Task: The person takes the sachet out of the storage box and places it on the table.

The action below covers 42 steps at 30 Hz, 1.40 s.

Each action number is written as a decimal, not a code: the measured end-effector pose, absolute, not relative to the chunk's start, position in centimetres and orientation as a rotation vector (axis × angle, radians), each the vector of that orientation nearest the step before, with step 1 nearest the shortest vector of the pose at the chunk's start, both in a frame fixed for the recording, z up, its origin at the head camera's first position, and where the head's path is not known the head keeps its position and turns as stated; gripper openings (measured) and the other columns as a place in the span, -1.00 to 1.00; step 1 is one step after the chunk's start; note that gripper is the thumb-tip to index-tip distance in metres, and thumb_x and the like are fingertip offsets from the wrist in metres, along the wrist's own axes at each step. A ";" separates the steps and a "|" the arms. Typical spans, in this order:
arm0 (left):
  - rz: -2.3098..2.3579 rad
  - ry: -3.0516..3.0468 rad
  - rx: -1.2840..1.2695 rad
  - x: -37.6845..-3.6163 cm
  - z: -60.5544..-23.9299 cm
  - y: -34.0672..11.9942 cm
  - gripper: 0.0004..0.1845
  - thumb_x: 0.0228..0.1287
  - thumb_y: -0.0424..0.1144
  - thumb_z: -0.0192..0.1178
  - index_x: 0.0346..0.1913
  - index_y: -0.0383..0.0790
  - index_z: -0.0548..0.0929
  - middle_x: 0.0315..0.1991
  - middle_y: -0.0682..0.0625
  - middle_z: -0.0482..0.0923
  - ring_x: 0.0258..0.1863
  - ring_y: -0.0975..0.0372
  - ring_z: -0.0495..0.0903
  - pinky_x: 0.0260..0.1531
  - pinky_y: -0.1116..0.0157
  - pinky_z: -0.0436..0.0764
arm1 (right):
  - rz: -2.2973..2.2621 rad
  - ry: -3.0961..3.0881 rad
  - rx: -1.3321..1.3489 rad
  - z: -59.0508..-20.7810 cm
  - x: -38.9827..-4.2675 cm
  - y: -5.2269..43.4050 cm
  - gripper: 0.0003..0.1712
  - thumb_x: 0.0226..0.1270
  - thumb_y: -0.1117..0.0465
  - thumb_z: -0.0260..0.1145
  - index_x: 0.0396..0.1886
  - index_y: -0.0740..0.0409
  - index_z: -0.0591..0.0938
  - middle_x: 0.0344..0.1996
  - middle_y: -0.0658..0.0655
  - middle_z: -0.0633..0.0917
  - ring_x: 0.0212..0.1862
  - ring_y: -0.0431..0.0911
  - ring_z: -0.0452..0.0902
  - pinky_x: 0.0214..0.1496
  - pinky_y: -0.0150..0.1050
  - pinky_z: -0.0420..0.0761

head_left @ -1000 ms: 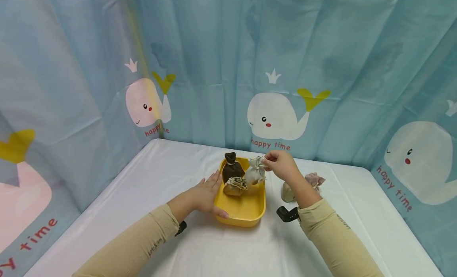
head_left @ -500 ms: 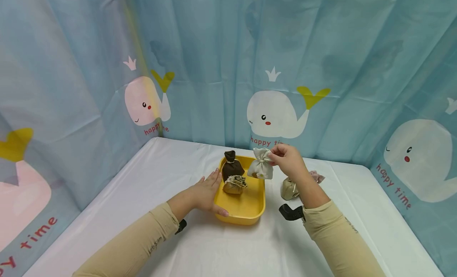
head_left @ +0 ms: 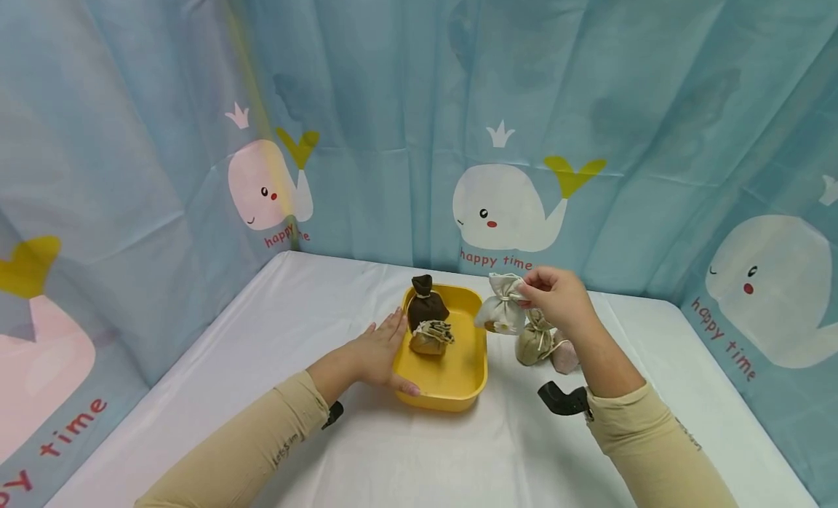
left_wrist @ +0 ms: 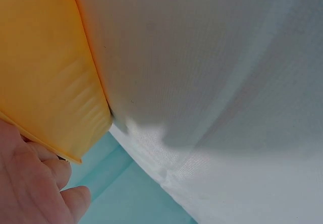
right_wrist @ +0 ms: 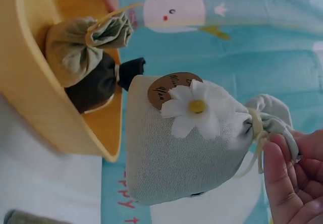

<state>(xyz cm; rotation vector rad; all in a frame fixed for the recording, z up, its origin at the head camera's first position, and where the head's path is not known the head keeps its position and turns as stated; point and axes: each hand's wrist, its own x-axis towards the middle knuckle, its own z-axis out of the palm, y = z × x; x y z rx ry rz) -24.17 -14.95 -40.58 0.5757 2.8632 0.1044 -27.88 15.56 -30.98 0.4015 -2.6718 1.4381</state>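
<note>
The tray [head_left: 447,388] is a plain yellow-orange. In it stand a dark brown pouch [head_left: 426,307] and a tan pouch [head_left: 430,338] with a pale cord. The pouch [head_left: 501,313] in the right hand [head_left: 559,299] is pale grey-cream, with a white daisy (yellow centre) and a round brown label. Beside it sit an olive-beige pouch [head_left: 533,344] and a dusty pink one [head_left: 566,356]. The surface [head_left: 275,326] is white; the curtain [head_left: 393,93] is teal with white and pink whales, yellow tails and red lettering. Both sleeves [head_left: 249,450] are beige.
</note>
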 end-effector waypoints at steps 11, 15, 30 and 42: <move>0.103 2.853 0.561 -24.3 -40.5 -15.0 0.49 -0.48 0.69 -0.10 0.42 -0.31 -0.27 0.44 -0.17 -0.44 0.42 0.08 -0.34 0.31 -0.02 -0.07 | 1.345 -2.727 0.339 -31.7 -26.5 18.3 -0.79 0.28 0.20 0.22 -0.30 0.31 0.58 -0.39 0.19 0.65 -0.37 -0.09 0.62 -0.30 -0.27 0.60; 0.106 2.847 0.550 -24.3 -40.5 -15.0 0.49 -0.48 0.69 -0.08 0.42 -0.30 -0.29 0.44 -0.15 -0.45 0.42 0.10 -0.36 0.32 -0.01 -0.08 | 1.345 -2.762 0.295 -32.1 -26.3 19.0 -0.79 0.28 0.21 0.22 -0.28 0.31 0.58 -0.37 0.20 0.64 -0.37 -0.10 0.62 -0.33 -0.35 0.59; 0.113 2.852 0.547 -24.3 -40.4 -14.8 0.50 -0.50 0.70 -0.09 0.42 -0.31 -0.29 0.44 -0.16 -0.46 0.42 0.11 -0.36 0.31 -0.02 -0.09 | 1.389 -2.786 0.252 -34.7 -25.7 20.6 -0.83 0.25 0.30 0.22 -0.36 0.39 0.57 -0.50 0.14 0.61 -0.47 -0.12 0.57 -0.46 -0.35 0.57; 0.102 2.852 0.554 -24.5 -40.5 -14.9 0.50 -0.51 0.70 -0.10 0.42 -0.31 -0.27 0.44 -0.16 -0.44 0.42 0.09 -0.35 0.31 -0.02 -0.09 | 1.449 -2.829 0.202 -37.1 -26.2 21.1 -0.86 0.22 0.34 0.24 -0.37 0.40 0.56 -0.52 0.10 0.58 -0.49 -0.17 0.54 -0.43 -0.24 0.61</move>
